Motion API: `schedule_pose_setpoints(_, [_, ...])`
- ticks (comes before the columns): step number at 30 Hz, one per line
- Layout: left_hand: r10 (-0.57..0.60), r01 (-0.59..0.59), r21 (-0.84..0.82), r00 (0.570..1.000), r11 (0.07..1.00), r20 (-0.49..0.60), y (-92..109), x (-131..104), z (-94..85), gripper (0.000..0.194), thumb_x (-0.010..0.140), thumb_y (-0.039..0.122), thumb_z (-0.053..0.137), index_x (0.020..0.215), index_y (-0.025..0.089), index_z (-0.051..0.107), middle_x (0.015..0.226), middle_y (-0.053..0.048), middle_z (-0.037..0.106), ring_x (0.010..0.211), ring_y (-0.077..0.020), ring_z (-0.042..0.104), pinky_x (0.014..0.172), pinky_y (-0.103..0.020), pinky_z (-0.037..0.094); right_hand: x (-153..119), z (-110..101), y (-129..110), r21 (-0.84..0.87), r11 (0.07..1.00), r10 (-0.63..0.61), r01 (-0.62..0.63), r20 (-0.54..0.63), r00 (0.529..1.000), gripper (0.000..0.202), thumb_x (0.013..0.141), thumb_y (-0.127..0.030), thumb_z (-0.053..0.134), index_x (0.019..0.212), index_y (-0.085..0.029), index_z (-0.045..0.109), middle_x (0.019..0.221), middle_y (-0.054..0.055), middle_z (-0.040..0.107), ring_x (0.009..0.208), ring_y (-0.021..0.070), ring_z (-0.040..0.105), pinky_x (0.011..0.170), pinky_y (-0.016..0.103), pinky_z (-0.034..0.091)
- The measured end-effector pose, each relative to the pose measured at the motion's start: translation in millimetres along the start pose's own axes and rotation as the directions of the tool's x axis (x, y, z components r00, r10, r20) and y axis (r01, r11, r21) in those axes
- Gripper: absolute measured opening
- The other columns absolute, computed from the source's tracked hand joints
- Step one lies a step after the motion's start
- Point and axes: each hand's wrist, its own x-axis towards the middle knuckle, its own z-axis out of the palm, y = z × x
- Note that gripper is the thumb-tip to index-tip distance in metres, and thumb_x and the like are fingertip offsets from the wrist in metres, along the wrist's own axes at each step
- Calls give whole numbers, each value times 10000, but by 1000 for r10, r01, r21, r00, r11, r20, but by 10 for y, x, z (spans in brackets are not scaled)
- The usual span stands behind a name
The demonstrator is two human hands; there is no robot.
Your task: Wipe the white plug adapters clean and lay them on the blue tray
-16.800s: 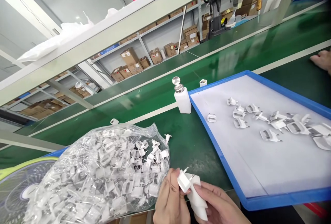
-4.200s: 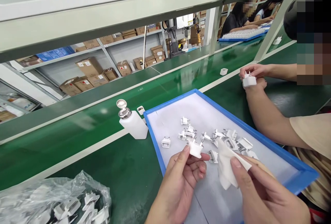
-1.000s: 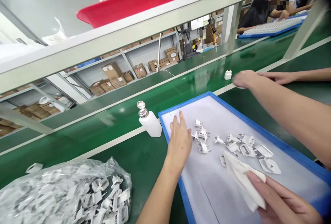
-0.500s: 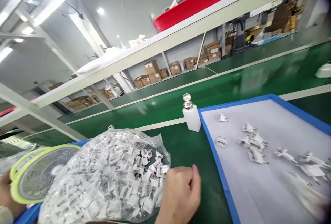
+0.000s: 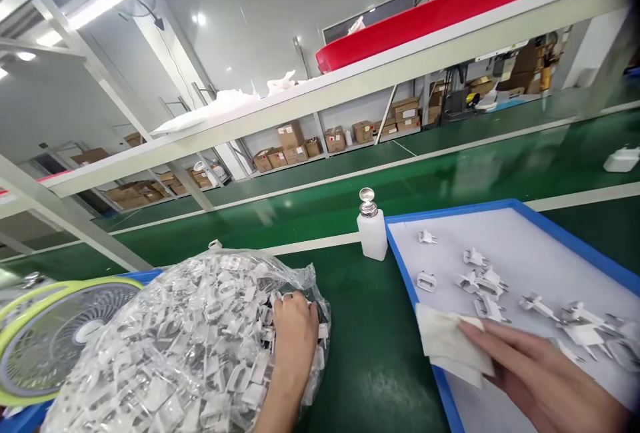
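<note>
My left hand (image 5: 296, 326) reaches into the opening of a clear plastic bag (image 5: 200, 340) full of white two-pin plug parts. Its fingers are curled down among the parts, and the fingertips are hidden. My right hand (image 5: 540, 370) pinches a folded white cloth (image 5: 453, 343) between thumb and fingers. The cloth hangs over the left edge of a blue-rimmed tray (image 5: 407, 273). Loose white plugs (image 5: 487, 283) lie on the tray's white lining, several of them beyond my right hand.
A white pump bottle (image 5: 373, 233) with a metal top stands by the tray's far left corner. A yellow-green fan (image 5: 65, 336) is left of the bag. Beyond runs a green conveyor belt (image 5: 300, 203), with a white object (image 5: 621, 160) at far right.
My left hand has moved from beside the bag into its opening. My right hand has come leftward into view with the cloth. Another person's hand at the fan has left view.
</note>
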Motion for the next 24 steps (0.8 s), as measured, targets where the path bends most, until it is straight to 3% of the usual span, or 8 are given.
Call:
schedule_pose_setpoints(3, [-6,6,-23,1000,1000,10,-10,26,-52,189,919,151,533,829,118,696,808,-157,714,880,-327,691,809,-379,470,233,314,-603,-335,917,-176,217,148,973,525,785,-644,760,970,-154,795,1028,174,775,916,340,751,735,407,646])
schedule_pose_setpoints(6, [-29,30,-70,1000,997,12,-31,51,-134,166,895,117,530,842,125,688,797,-143,707,873,-318,701,762,-354,467,598,624,-1123,-442,792,-416,422,116,902,470,932,-565,611,967,-131,790,890,148,764,808,306,729,731,423,606])
schedule_pose_setpoints(8, [-47,48,-116,999,992,12,-31,58,-198,174,886,99,510,886,118,682,820,-138,699,846,-301,702,726,-339,472,858,827,-1306,-533,638,-621,557,73,781,462,1033,-478,460,1140,-124,738,1041,144,746,994,319,697,872,467,563])
schedule_pose_setpoints(10, [-61,62,-169,998,984,12,-28,47,-266,200,890,104,486,947,103,678,884,-149,694,821,-284,702,693,-329,483,1065,1013,-1346,-625,414,-757,662,167,632,320,1039,-361,518,1226,-153,673,1278,131,666,1216,282,604,1040,512,474])
schedule_pose_setpoints(13, [-77,77,-245,997,966,11,-27,-11,-366,247,905,149,473,1050,82,661,1011,-175,679,823,-276,704,682,-339,516,1222,1204,-1235,-665,64,-738,744,470,484,178,995,-317,635,1089,-176,689,1180,73,680,1172,235,612,1041,490,474])
schedule_pose_setpoints(16, [-70,75,-329,997,941,25,1,-105,-461,259,906,194,482,1089,115,646,1092,-157,656,847,-260,707,717,-345,560,1258,1258,-1125,-659,-174,-650,732,635,417,155,1003,-307,627,1055,-172,681,1075,52,683,1048,208,646,957,440,524])
schedule_pose_setpoints(21, [116,-33,-719,991,695,66,308,-276,-588,200,868,185,521,1020,200,651,1097,-86,625,797,-192,699,752,-318,599,1274,1219,-1184,-658,-383,-583,649,717,383,146,1004,-285,624,1083,-174,675,1090,55,676,1040,206,645,938,430,537])
schedule_pose_setpoints(24, [333,-132,-823,940,552,73,626,-369,-616,265,810,89,537,1011,212,658,1079,-66,626,818,-172,690,763,-291,588,1257,1213,-1244,-648,-436,-556,625,740,379,134,1001,-270,629,1079,-171,675,1089,55,677,1028,199,649,912,409,551])
